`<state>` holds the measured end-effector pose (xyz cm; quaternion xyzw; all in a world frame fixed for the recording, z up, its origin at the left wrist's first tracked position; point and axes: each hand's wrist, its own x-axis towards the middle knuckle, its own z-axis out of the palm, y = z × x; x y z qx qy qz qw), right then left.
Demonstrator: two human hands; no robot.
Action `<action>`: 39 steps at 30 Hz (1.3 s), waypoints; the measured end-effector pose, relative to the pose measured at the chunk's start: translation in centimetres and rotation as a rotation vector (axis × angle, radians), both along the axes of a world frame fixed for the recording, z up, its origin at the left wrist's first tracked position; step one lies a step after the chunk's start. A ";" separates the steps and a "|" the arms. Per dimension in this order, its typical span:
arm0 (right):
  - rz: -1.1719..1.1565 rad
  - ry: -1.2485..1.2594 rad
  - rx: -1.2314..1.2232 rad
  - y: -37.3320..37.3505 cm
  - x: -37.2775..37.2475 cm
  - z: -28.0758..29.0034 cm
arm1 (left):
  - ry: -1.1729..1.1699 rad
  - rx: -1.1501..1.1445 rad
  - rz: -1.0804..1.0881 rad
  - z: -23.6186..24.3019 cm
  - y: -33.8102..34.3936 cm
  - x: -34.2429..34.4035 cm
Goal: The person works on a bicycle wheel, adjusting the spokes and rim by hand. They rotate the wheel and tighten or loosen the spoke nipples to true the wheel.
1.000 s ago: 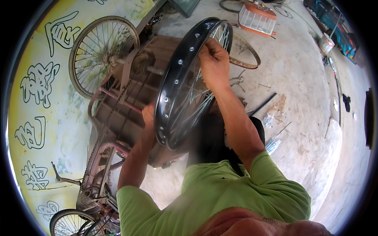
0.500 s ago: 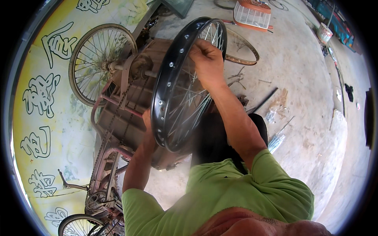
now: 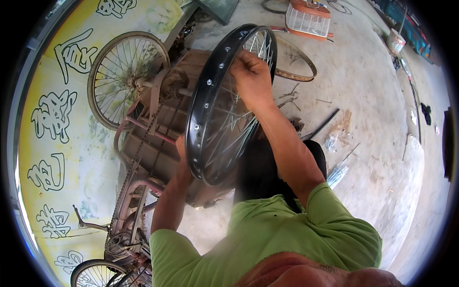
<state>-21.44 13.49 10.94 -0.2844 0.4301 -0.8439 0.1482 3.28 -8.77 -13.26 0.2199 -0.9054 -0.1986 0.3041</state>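
Note:
A black wheel rim [image 3: 193, 129] laced with shiny metal spokes [image 3: 224, 138] stands upright and tilted in front of me. Bright spoke ends dot the rim's outer face. My right hand [image 3: 252, 79] reaches inside the upper part of the rim, its fingers curled closed close to the inner edge. What they pinch there, if anything, is too small to make out. My left hand [image 3: 180, 146] is at the left side of the rim, low down; the rim hides its fingers. Behind the wheel lies an overturned tricycle with a flat brown bed [image 3: 165, 112].
An old spoked wheel [image 3: 91, 91] is mounted on the tricycle's axle, beside a chain [image 3: 125, 184]. On the concrete floor lie a rusty rim [image 3: 313, 71], a black rod [image 3: 322, 125], a bundle of spokes [image 3: 338, 173] and loose scraps. An orange and white basket-like box [image 3: 308, 21] stands farther off.
The fingers of my right hand have shifted slightly at the inner edge of the rim. The whole view has moved a little; the wheel and my left hand hold about the same place.

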 end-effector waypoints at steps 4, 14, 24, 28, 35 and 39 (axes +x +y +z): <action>-0.096 -0.015 0.024 -0.7 0.4 -0.6 | -0.021 0.032 -0.029 -0.1 -0.3 0.2; -0.069 -0.120 -0.021 0.1 1.3 0.8 | -0.241 0.114 -0.025 3.2 1.5 0.5; -0.118 -0.134 -0.099 -0.9 1.7 0.1 | -0.265 0.196 -0.042 3.4 1.5 0.6; -0.137 -0.092 -0.030 -0.5 1.6 0.2 | -0.210 0.165 -0.036 3.8 2.0 0.2; 0.024 -0.042 -0.055 0.0 0.6 -0.1 | -0.146 0.134 -0.028 4.2 2.6 0.1; -0.031 -0.059 -0.047 -0.2 1.3 -0.2 | -0.116 0.126 -0.035 4.5 2.8 0.1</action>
